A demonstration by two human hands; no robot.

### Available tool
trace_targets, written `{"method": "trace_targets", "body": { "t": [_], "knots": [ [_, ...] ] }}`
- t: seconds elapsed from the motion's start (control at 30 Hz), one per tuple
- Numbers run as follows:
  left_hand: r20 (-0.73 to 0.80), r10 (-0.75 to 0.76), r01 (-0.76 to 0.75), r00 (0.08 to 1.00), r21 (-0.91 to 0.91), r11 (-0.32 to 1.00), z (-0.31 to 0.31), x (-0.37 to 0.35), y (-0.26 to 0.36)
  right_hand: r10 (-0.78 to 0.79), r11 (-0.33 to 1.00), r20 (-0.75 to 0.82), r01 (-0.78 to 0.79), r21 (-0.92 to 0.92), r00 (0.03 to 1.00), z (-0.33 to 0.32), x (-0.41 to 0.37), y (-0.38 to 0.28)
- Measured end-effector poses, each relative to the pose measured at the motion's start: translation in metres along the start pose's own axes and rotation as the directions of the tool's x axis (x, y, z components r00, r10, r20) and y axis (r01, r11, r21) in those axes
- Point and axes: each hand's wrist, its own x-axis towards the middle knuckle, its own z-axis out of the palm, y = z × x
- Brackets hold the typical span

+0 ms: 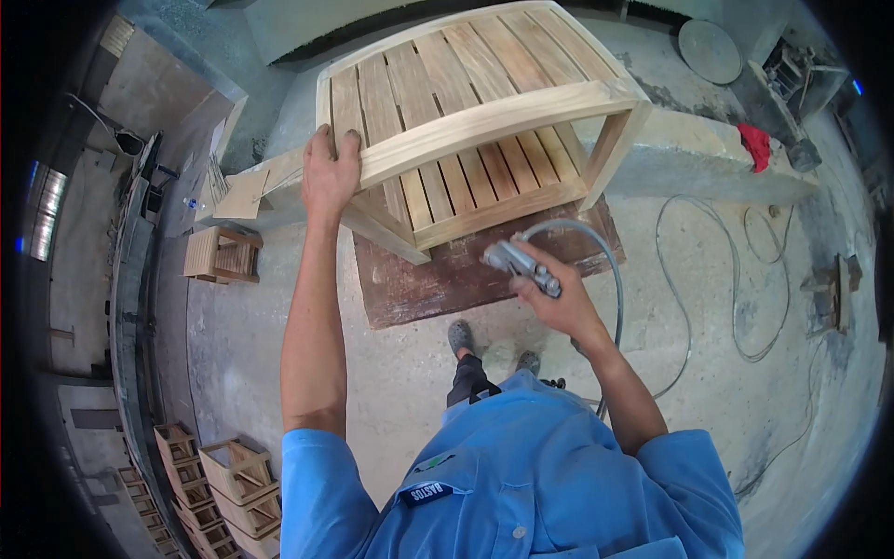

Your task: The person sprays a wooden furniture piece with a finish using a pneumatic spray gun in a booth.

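Observation:
A slatted wooden bench (438,79) with a lower slatted shelf (489,177) stands tilted in my view on a brown board (419,289). My left hand (331,175) grips the near left corner of its top rail, fingers over the edge and onto the slats. In my right hand (563,298) is a grey metal spray gun (526,267), held just in front of the lower shelf and apart from the wood. Its front end is blurred. A grey air hose (610,256) curves from it around my right wrist.
Loops of hose (736,279) lie on the concrete floor to the right. A low concrete ledge (689,149) runs behind the bench, with a red cloth (756,147) on it. A small wooden stool (222,256) stands left; stacked wooden frames (237,475) are at lower left.

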Motion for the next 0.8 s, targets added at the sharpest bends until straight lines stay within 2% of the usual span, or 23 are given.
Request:
{"method": "trace_targets", "body": {
  "t": [0.13,0.33,0.67,0.8],
  "knots": [
    [0.015,0.029,-0.029,0.999,0.038,0.999,0.001,0.003,-0.003,-0.071,0.997,-0.099,0.074,0.028,0.993,0.007,0.024,0.001],
    [0.013,0.017,-0.017,1.000,0.039,0.999,0.002,0.003,-0.004,-0.114,0.993,-0.128,0.110,-0.040,0.985,0.033,0.067,0.006],
    [-0.030,-0.016,0.017,0.999,0.048,0.999,-0.001,-0.004,0.004,-0.209,0.977,-0.197,0.214,0.005,0.958,0.080,0.132,0.035],
    [-0.036,-0.017,0.019,0.999,0.033,0.999,-0.001,-0.005,0.004,-0.223,0.975,-0.232,0.218,-0.050,0.947,0.076,0.146,0.044]
  ]
}}
